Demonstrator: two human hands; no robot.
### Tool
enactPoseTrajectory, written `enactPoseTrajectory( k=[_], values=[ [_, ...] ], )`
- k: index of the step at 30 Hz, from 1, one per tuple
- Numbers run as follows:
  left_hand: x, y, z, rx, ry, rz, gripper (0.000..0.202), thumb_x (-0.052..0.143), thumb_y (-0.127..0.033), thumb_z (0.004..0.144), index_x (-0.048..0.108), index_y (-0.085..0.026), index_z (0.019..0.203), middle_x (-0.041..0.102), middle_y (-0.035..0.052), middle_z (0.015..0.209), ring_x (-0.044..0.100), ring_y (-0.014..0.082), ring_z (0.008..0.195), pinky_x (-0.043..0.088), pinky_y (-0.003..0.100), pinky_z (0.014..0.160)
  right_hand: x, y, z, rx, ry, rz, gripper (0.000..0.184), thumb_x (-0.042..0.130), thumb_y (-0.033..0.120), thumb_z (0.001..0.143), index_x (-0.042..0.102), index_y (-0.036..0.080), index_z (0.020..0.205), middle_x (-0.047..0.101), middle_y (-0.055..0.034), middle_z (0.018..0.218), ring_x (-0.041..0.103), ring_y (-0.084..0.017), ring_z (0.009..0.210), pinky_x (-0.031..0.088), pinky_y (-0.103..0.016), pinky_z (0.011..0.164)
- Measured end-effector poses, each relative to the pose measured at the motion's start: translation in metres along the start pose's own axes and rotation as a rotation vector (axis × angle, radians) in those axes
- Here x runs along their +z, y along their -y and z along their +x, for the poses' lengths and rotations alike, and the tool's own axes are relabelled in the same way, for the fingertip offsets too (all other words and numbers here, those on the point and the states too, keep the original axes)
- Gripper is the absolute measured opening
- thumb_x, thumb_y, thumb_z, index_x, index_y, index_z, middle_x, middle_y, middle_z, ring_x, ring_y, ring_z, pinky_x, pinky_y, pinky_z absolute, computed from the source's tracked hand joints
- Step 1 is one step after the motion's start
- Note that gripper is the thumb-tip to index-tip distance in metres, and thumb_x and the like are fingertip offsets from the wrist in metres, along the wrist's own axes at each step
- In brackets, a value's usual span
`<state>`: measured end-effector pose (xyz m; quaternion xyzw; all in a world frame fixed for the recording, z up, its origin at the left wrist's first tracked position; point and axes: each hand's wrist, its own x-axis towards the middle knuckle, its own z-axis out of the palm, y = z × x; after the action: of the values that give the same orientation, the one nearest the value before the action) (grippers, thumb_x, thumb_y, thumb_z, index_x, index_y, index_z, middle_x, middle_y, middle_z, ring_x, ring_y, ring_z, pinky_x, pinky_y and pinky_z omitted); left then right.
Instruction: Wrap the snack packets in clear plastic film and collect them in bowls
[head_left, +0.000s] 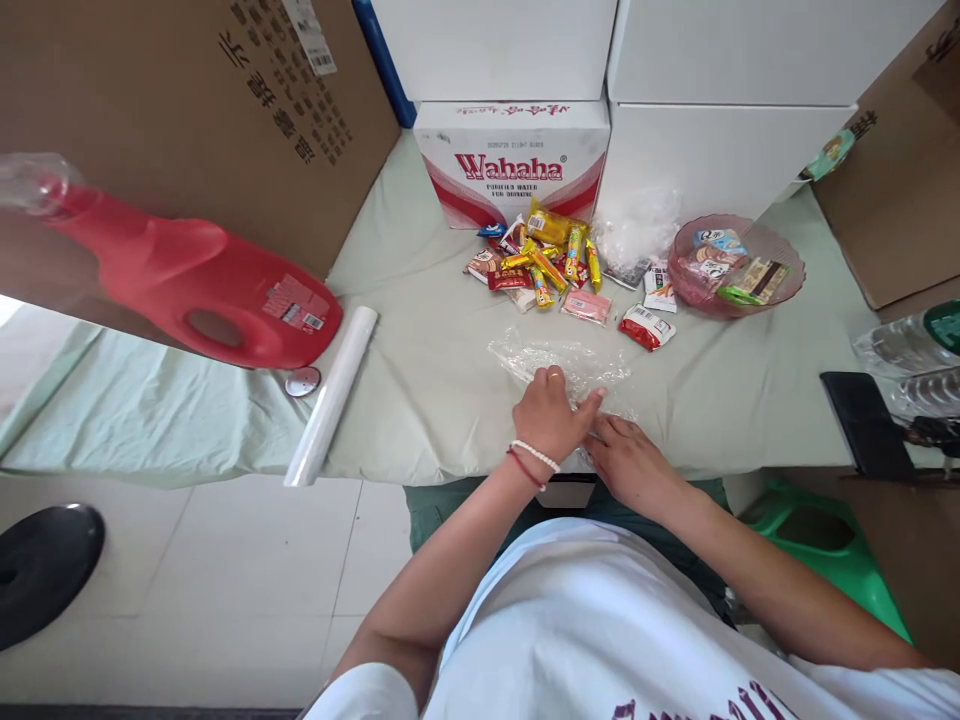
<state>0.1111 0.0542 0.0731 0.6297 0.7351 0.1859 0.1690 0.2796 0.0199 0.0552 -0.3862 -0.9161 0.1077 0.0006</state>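
Note:
A clear plastic bag (559, 362) lies flat on the pale green cloth (420, 330) near the table's front edge. My left hand (551, 415), with a ring and bead bracelets, rests on the bag's near end, fingers curled and pinching the film. My right hand (626, 462) presses on the bag's near corner beside it, fingers bent against the plastic. Beyond the bag lies a heap of small snack packets (544, 262), and a pink glass bowl (739, 295) holds more packets.
A roll of clear film (330, 395) lies at the left, beside a red detergent jug (195, 290) on its side. A Wahaha carton (512, 160), white boxes and brown cardboard line the back. A black phone (862, 420), water bottles and a green stool (825, 550) are at the right.

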Motion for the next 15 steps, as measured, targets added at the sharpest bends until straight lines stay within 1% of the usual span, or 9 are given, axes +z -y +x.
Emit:
enactPoseTrajectory(
  k=[2,4,6,8,9,10,11,13,15],
  values=[
    [0.01,-0.014,0.009,-0.043,-0.005,0.065,0.057,0.058,-0.068,0.092,0.057,-0.019,0.119,0.066,0.0145,0.117,0.066,0.0291,0.108,0.049,0.033,0.077,-0.002,0.004,0.001,0.017,0.016,-0.002,0.038,0.054,0.012,0.098,0.068,0.018,0.133,0.06,-0.016,0.144,0.058,-0.033,0.123,0.051,-0.048,0.102],
    [0.019,-0.02,0.022,-0.075,-0.019,0.1,0.056,0.06,-0.062,0.093,0.056,-0.016,0.125,0.065,0.0164,0.121,0.066,0.0307,0.111,0.05,0.034,0.08,-0.002,0.007,0.001,0.023,0.017,-0.016,0.039,0.053,0.013,0.1,0.066,0.017,0.136,0.058,-0.016,0.148,0.056,-0.033,0.125,0.05,-0.047,0.104],
    [0.024,-0.017,0.036,-0.09,-0.012,0.093,0.041,0.06,-0.048,0.096,0.058,-0.016,0.121,0.066,0.0166,0.119,0.067,0.0307,0.108,0.05,0.036,0.081,-0.001,0.008,0.0,0.028,0.013,-0.033,0.041,0.052,0.013,0.1,0.064,0.016,0.139,0.049,-0.016,0.158,0.054,-0.033,0.129,0.049,-0.048,0.105],
    [0.025,-0.007,0.046,-0.099,-0.019,0.01,0.018,0.057,-0.032,0.096,0.063,-0.018,0.106,0.069,0.0133,0.109,0.067,0.0282,0.102,0.048,0.035,0.08,0.002,0.008,-0.002,0.038,0.006,-0.029,0.042,0.052,0.013,0.1,0.063,0.016,0.14,0.042,-0.0152,0.164,0.052,-0.034,0.133,0.048,-0.048,0.106],
    [0.024,0.001,0.048,-0.111,-0.04,-0.077,0.011,0.056,-0.028,0.096,0.063,-0.02,0.097,0.069,0.0104,0.1,0.067,0.0259,0.096,0.048,0.034,0.08,0.003,0.008,-0.003,0.044,0.0,-0.021,0.043,0.052,0.013,0.099,0.063,0.017,0.141,0.039,-0.0146,0.166,0.052,-0.034,0.134,0.048,-0.048,0.106],
    [0.023,0.01,0.048,-0.133,-0.077,-0.211,0.009,0.057,-0.026,0.094,0.061,-0.021,0.088,0.067,0.0069,0.09,0.065,0.0231,0.09,0.047,0.033,0.079,0.004,0.007,-0.003,0.051,-0.006,-0.01,0.044,0.052,0.013,0.099,0.062,0.017,0.141,0.037,-0.014,0.167,0.052,-0.033,0.134,0.048,-0.048,0.106],
    [0.02,0.019,0.047,-0.166,-0.124,-0.37,0.012,0.059,-0.027,0.092,0.058,-0.022,0.081,0.064,0.0034,0.081,0.063,0.0203,0.083,0.047,0.032,0.078,0.005,0.006,-0.003,0.058,-0.012,0.002,0.044,0.052,0.013,0.099,0.062,0.018,0.141,0.036,-0.0136,0.168,0.052,-0.033,0.134,0.048,-0.048,0.106],
    [0.011,0.038,0.038,-0.251,-0.214,-0.673,0.017,0.063,-0.031,0.087,0.054,-0.022,0.075,0.055,-0.002,0.07,0.057,0.0156,0.072,0.047,0.029,0.074,0.006,0.005,-0.003,0.069,-0.016,0.03,0.045,0.054,0.013,0.098,0.062,0.018,0.141,0.035,-0.0133,0.169,0.053,-0.033,0.133,0.048,-0.048,0.107],
    [0.0,0.056,0.023,-0.328,-0.256,-0.838,0.02,0.063,-0.037,0.085,0.053,-0.022,0.076,0.053,-0.0038,0.07,0.056,0.0135,0.069,0.047,0.027,0.069,0.005,0.002,-0.002,0.081,-0.005,0.059,0.044,0.054,0.014,0.098,0.063,0.019,0.141,0.033,-0.0133,0.169,0.054,-0.032,0.132,0.048,-0.048,0.105]
  ],
)
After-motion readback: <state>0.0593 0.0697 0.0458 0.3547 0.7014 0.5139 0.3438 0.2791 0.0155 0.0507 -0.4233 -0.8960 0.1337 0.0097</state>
